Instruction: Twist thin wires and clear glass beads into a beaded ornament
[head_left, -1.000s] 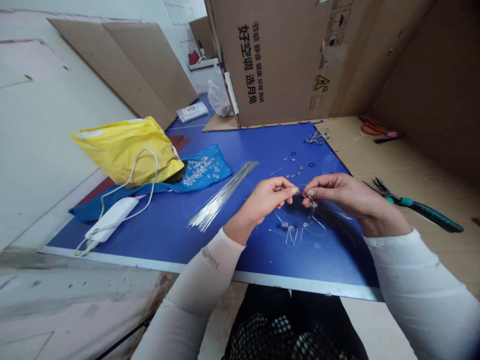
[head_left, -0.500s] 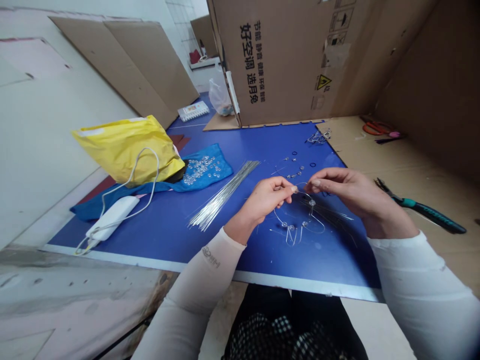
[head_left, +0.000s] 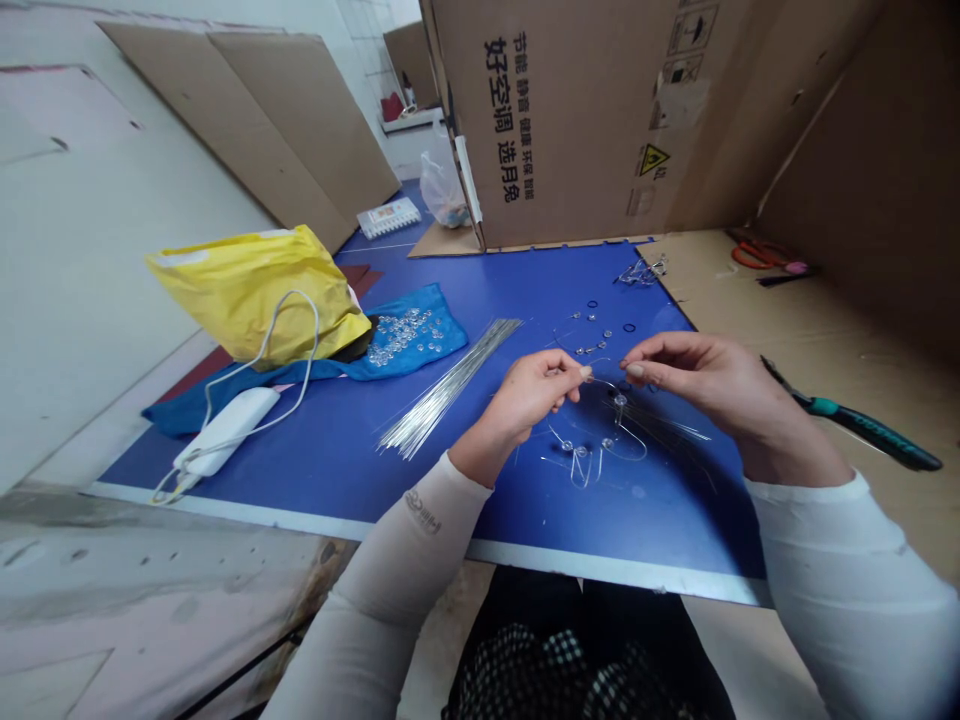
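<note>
Thumb and forefinger of my left hand [head_left: 534, 392] pinch the end of a thin wire strung with clear beads [head_left: 619, 401]. The beaded wire hangs in bent loops over the blue tabletop [head_left: 525, 500]. Just to the right, my right hand [head_left: 709, 385] has its thumb and fingertips pressed together; whatever lies between them is too small to make out. Below and behind the right hand lie loose thin wires [head_left: 667, 422]. Beyond both hands are a short row of clear beads [head_left: 592, 349] and a small black ring [head_left: 629, 328].
Left of my hands lies a bundle of straight wires [head_left: 450, 390]. Farther left are clear beads [head_left: 405, 335] on a blue cloth [head_left: 450, 325], a yellow bag [head_left: 262, 295] and a white corded device [head_left: 229, 430]. Pliers [head_left: 862, 425] and orange-handled scissors [head_left: 757, 255] rest on cardboard at right.
My right hand has shifted slightly right, widening the gap between the two hands. The left hand keeps its pinch on the beaded wire. The camera view has moved a little.
</note>
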